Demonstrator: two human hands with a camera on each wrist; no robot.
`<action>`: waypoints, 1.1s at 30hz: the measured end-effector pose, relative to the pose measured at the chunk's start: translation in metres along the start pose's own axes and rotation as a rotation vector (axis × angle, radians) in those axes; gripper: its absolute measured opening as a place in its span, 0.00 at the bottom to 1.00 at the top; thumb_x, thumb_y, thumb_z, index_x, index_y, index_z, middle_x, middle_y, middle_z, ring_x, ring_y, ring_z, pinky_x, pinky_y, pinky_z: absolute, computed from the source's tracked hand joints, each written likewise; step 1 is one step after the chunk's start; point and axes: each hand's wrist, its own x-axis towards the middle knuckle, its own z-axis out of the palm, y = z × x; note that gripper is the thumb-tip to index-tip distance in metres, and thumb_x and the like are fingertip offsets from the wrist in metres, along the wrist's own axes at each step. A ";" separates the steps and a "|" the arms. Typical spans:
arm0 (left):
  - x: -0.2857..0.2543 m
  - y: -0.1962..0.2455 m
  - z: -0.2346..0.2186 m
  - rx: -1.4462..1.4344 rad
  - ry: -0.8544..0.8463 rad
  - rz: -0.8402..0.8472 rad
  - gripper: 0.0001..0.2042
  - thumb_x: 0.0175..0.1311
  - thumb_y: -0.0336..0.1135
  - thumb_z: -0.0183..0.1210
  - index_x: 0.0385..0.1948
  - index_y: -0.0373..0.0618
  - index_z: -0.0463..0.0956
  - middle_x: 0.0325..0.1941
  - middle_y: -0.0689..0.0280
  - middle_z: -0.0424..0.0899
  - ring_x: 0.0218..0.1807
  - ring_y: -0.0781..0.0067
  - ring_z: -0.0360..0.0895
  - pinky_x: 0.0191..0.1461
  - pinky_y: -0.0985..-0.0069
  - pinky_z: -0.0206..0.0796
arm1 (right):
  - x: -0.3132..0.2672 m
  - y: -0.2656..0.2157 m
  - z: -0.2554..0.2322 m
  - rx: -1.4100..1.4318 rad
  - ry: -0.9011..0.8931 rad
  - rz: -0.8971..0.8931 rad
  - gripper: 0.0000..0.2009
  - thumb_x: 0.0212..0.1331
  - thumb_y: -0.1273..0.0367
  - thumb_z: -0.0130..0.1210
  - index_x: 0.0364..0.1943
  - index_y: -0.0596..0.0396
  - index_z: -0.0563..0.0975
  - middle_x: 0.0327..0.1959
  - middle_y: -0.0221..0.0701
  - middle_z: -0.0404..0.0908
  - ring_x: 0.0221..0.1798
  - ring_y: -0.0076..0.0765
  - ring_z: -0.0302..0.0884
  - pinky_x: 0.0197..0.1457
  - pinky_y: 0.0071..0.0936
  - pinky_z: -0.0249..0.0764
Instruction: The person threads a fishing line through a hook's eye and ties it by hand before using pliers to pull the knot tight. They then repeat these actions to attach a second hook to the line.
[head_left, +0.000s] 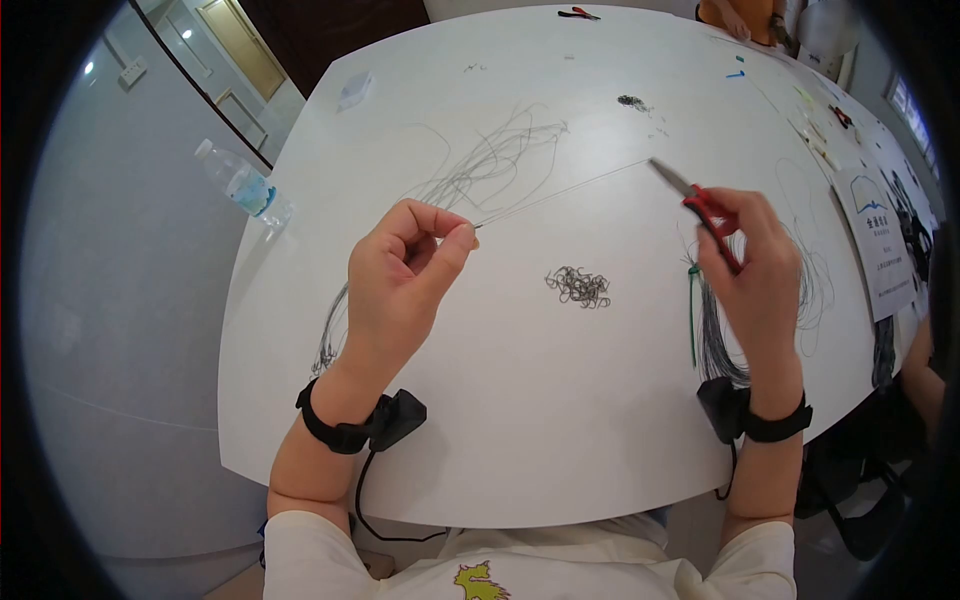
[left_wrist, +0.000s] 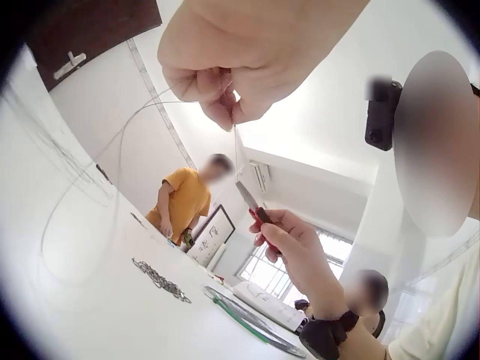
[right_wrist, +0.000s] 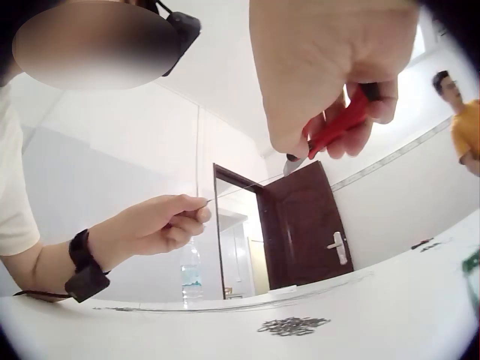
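Observation:
My left hand [head_left: 400,275] is raised over the table and pinches a thin fishing line [head_left: 570,189] between thumb and fingers. A tiny dark piece shows at the thumb tip, mostly hidden by the fingers. The line runs taut to the tip of the red-handled scissors [head_left: 672,178], whose blades look closed together. My right hand [head_left: 758,262] grips these scissors by the handles. Below and between both hands lies a pile of small dark fish hooks [head_left: 578,287]. Loose line [left_wrist: 120,142] trails from the left hand in the left wrist view.
Coils of clear line [head_left: 490,160] spread beyond my left hand. A bundle of dark-hooked lines [head_left: 712,330] with a green tie lies by my right wrist. A water bottle [head_left: 248,190] stands at the left edge. A smaller hook pile [head_left: 632,102], pliers [head_left: 578,13] and a printed sheet [head_left: 878,240] lie farther out.

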 end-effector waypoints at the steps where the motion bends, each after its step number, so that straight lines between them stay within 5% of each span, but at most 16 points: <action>1: 0.001 -0.001 0.000 0.000 -0.001 -0.002 0.04 0.68 0.30 0.60 0.35 0.40 0.77 0.33 0.70 0.81 0.37 0.86 0.75 0.43 0.87 0.65 | 0.001 0.009 -0.002 -0.051 0.024 0.058 0.13 0.53 0.74 0.64 0.44 0.56 0.79 0.40 0.36 0.83 0.37 0.36 0.83 0.40 0.28 0.78; 12: 0.012 -0.018 -0.003 -0.108 -0.019 -0.121 0.06 0.67 0.33 0.60 0.36 0.41 0.78 0.34 0.69 0.81 0.39 0.84 0.75 0.48 0.84 0.64 | 0.002 0.094 -0.030 -0.165 0.127 0.387 0.14 0.61 0.66 0.58 0.47 0.58 0.80 0.42 0.37 0.86 0.43 0.35 0.84 0.50 0.27 0.76; 33: 0.018 -0.032 -0.008 -0.117 -0.051 -0.114 0.07 0.68 0.35 0.61 0.38 0.41 0.79 0.35 0.69 0.81 0.42 0.81 0.75 0.53 0.81 0.65 | -0.010 0.152 -0.046 -0.280 0.175 0.515 0.16 0.64 0.61 0.58 0.51 0.54 0.80 0.43 0.35 0.86 0.46 0.32 0.84 0.53 0.28 0.76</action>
